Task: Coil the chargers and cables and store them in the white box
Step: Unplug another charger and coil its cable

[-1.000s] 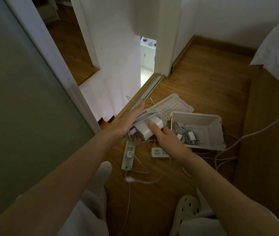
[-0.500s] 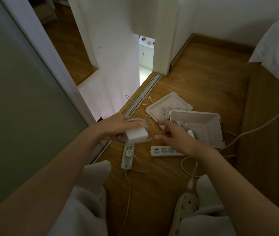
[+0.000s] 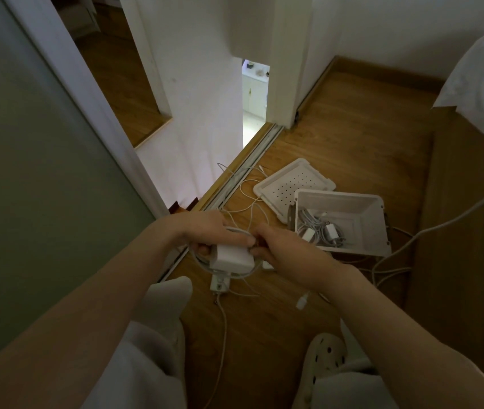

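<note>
Right hand (image 3: 282, 249) now pinching charger (image 3: 230, 258); power strip (image 3: 220, 285) half hidden.

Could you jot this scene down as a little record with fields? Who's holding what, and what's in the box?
Left grip: bare hand, holds the charger, cable looped round it
Right grip: bare hand, pinches the cable beside the charger
Box: open on the floor, coiled chargers inside
Lid: off, lying beside the box

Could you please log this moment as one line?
phase: coiling | left hand: holds white charger brick | right hand: pinches its cable | white box: open, coiled chargers inside
</note>
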